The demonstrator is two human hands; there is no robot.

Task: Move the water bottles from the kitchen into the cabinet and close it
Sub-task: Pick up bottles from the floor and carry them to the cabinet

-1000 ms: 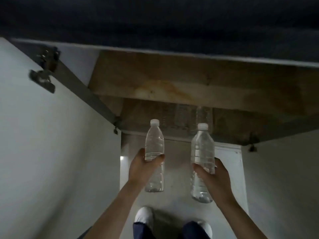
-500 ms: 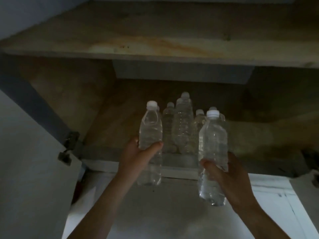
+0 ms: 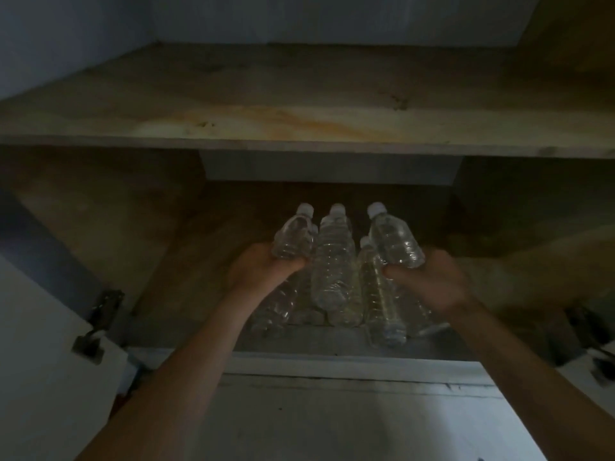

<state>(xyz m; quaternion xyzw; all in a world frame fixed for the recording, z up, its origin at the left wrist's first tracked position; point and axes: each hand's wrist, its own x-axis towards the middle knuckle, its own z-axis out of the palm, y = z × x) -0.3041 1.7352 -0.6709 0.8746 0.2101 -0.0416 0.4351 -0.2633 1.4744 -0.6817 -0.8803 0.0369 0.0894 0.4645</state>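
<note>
I look into an open wooden cabinet (image 3: 173, 247) in dim light. My left hand (image 3: 263, 269) grips a clear water bottle (image 3: 294, 236) with a white cap, tilted forward over the lower shelf. Gripped in my right hand (image 3: 432, 281) is a second clear bottle (image 3: 394, 241), also leaning inward. Between and behind my hands, several more water bottles (image 3: 332, 271) stand grouped on the lower shelf (image 3: 332, 339). Both held bottles flank this group; their lower parts are hidden by my fingers.
A stained wooden upper shelf (image 3: 299, 128) spans the cabinet above the bottles. The open left door (image 3: 40, 344) hangs on a metal hinge (image 3: 100, 314); another hinge (image 3: 585, 331) shows at the right. Below the shelf is a white cabinet front (image 3: 349, 410).
Both hands have carried their bottles up and forward into the cabinet's lower compartment, and the bottles now tilt inward beside the standing group. The view has come closer to the shelf.
</note>
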